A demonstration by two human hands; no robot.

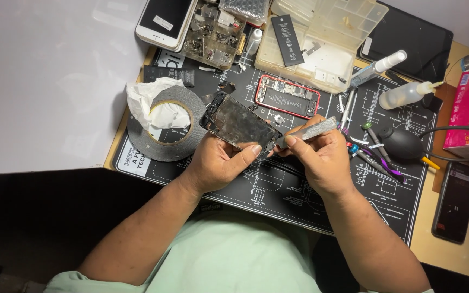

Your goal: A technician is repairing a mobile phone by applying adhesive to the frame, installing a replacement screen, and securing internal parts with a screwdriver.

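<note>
Left hand (215, 163) fingers clamped on phone screen (239, 125), right hand (321, 157) fingers pinching metal tool (313, 129) at its edge.

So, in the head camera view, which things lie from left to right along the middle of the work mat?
Roll of grey tape → dark phone screen panel in the left hand → flat metal tool in the right hand → black rubber air blower.

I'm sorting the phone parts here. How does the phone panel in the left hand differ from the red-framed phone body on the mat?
The phone panel is held tilted in the left hand; the red-framed phone body lies flat on the work mat. The panel's back looks dark and scuffed; the body shows a battery and boards. Both are stripped, slim rectangles.
</note>
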